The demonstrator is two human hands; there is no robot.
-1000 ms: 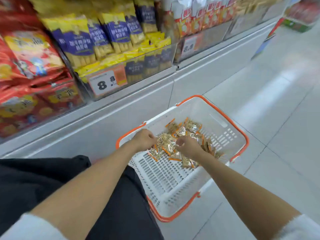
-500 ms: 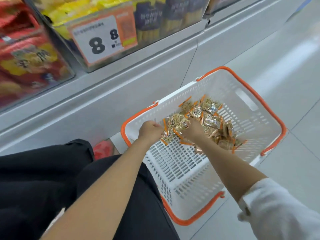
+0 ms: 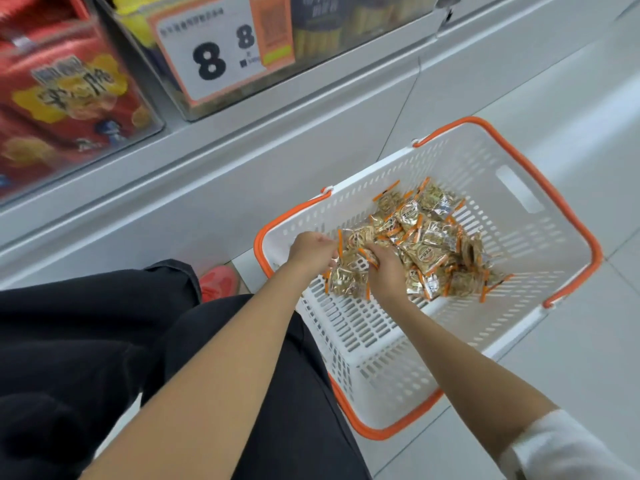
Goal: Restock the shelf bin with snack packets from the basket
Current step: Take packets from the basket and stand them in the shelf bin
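Observation:
A white basket with an orange rim (image 3: 561, 216) stands on the floor and holds a heap of several small gold snack packets with orange edges (image 3: 433, 247). Both my hands are inside it at the heap's near left end. My left hand (image 3: 310, 249) is curled and pinches the orange edge of a packet. My right hand (image 3: 386, 271) grips a bunch of packets that hangs just under it (image 3: 346, 278). The clear shelf bin (image 3: 311, 39) with the 8.8 price tag is up at the top.
A grey shelf base (image 3: 207, 188) runs along the left behind the basket. A clear bin of red snack bags (image 3: 69, 98) sits at the upper left. My dark trousers (image 3: 104, 341) and a red shoe (image 3: 220, 282) are close to the basket. Pale floor tiles (image 3: 588, 375) lie on the right.
The view has tilted down and closer to the basket. My right hand has closed round a bunch of packets and lifted them slightly; my left hand stays at the heap's left edge.

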